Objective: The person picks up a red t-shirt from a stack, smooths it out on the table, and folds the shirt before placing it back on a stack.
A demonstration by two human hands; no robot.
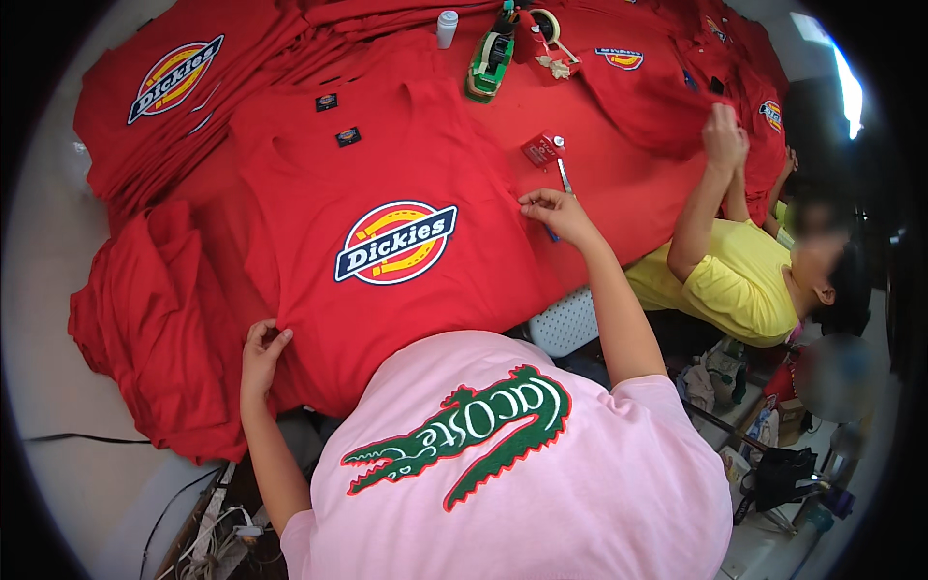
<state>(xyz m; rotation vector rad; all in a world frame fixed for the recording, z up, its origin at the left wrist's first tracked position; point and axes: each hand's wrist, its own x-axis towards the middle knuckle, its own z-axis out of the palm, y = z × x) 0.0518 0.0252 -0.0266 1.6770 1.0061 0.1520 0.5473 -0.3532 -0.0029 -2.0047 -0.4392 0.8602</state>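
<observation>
Holding the red shirt [396, 237] spread flat, print upward, along the near edge of the counter [633, 203]. Pinching its left side with the left hand [259, 358] and its right side with the right hand [563, 215], fingers seemingly clamped on cloth in both. Already laid out and mostly smooth, by the look of it; not yet folded. Cannot tell the stacked shirts [184, 106] toward the far left corner as finished or waiting; likewise with the crumpled heap [164, 329] at the near left corner.
</observation>
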